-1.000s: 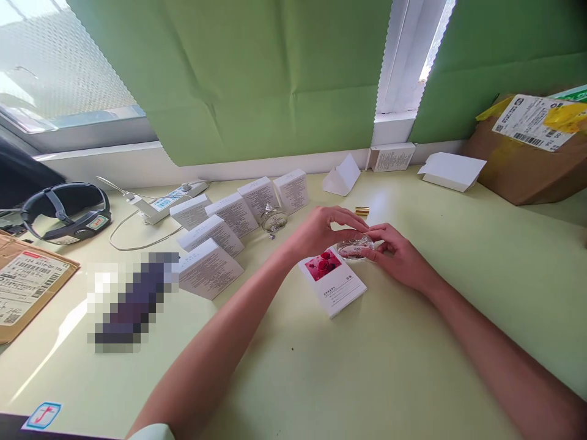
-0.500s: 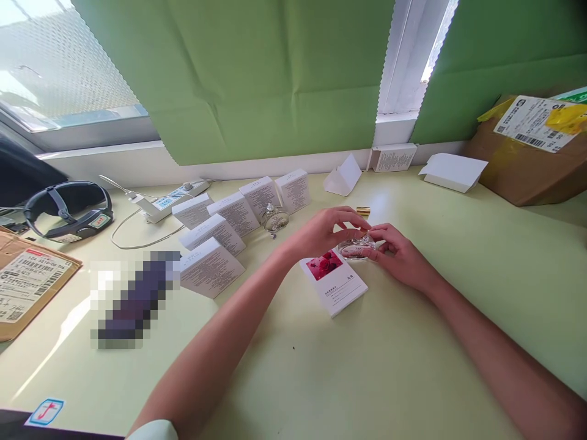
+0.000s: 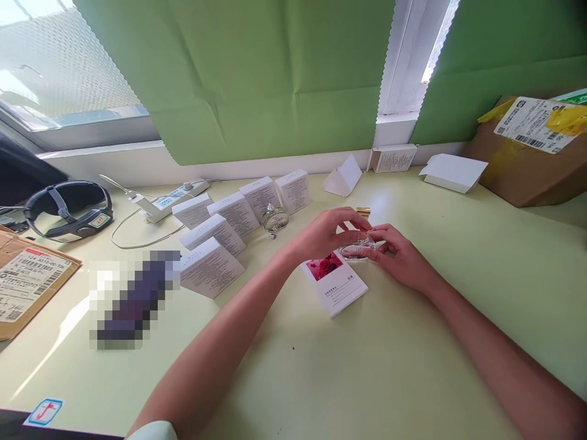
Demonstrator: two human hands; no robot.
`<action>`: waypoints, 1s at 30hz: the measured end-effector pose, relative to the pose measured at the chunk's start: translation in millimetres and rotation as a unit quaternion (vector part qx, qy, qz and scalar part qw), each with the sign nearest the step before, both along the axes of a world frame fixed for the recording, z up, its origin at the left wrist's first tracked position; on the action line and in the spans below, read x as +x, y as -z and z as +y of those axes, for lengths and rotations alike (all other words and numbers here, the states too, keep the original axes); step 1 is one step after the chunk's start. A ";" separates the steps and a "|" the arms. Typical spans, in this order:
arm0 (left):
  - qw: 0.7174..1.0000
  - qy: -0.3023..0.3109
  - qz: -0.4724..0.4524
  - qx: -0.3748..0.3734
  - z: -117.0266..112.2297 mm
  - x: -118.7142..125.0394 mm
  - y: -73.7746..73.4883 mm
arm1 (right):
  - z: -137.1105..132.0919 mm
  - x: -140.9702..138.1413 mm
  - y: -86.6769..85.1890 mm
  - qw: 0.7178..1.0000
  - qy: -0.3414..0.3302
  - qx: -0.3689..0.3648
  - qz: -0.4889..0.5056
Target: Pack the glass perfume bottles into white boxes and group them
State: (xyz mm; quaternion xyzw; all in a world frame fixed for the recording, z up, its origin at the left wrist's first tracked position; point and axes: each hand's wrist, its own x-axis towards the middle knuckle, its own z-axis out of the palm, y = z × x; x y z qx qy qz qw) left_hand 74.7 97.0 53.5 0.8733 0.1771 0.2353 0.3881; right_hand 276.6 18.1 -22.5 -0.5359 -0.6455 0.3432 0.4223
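A low clear glass bottle (image 3: pixel 356 250), likely a perfume bottle, sits on the table between my hands. My right hand (image 3: pixel 398 253) grips its right side, thumb at the front and fingers near the top. My left hand (image 3: pixel 334 231) arches over from the left, its fingers closed at the bottle's neck, which they hide. Just behind the fingers lies a gold cap (image 3: pixel 364 211). A white box or card stack with a red rose picture (image 3: pixel 338 287) lies in front of the bottle, partly under my left hand.
Several white printed boxes (image 3: pixel 213 269) stand in rows to the left, beside a second glass bottle (image 3: pixel 275 219). Folded white card pieces (image 3: pixel 343 176) and a cardboard carton (image 3: pixel 527 159) are at the back. A power strip (image 3: pixel 169 203), headset (image 3: pixel 68 211) and parcel (image 3: pixel 32 281) lie left.
Very little differs. My left hand's fingers have shifted slightly to the right at the bottle's top; the bottle, cap and boxes stay where they were.
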 end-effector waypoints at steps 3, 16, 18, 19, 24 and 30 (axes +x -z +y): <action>1.000 -0.015 -0.010 -0.005 0.4 -0.8 -1.9 | 0.2 0.4 1.1 1.000 0.001 0.000 0.002; 1.000 0.009 0.024 -0.007 2.4 -6.0 -8.6 | -0.2 1.0 1.2 1.000 0.007 -0.004 -0.008; 1.000 0.009 0.029 -0.009 2.1 -5.5 -8.3 | 0.1 1.1 1.4 1.000 0.008 -0.001 -0.008; 1.000 0.009 0.028 -0.008 2.1 -5.1 -7.5 | 0.2 1.1 1.4 1.000 0.007 0.000 -0.008; 1.000 0.005 0.010 -0.011 3.9 -3.3 -0.8 | 0.4 1.1 1.3 1.000 0.005 0.002 -0.009; 0.999 0.004 0.007 -0.050 3.0 -4.0 -1.4 | -0.3 0.9 0.8 1.000 0.007 -0.003 -0.008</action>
